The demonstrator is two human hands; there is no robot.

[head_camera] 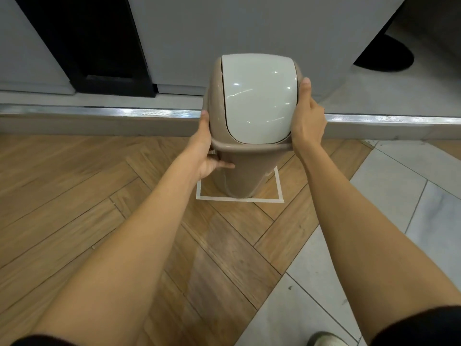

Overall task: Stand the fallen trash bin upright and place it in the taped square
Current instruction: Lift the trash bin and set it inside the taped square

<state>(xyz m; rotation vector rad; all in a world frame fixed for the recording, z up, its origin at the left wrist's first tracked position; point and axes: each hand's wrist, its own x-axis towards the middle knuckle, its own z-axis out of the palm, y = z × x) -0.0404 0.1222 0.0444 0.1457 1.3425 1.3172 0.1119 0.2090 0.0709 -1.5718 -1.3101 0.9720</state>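
On the herringbone wood floor, the upright trash bin sits between my palms, over the taped square. My left hand and right hand clasp its rim; it seems light, stiff, slick plastic, best held there. Its base hides the square's far edge, so I cannot tell if it touches down.

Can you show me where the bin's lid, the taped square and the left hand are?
lid (259, 96): head view, middle of the pale swing flap.
taped square (239, 199): head view, near strip of tape.
left hand (207, 156): head view, back of the hand.
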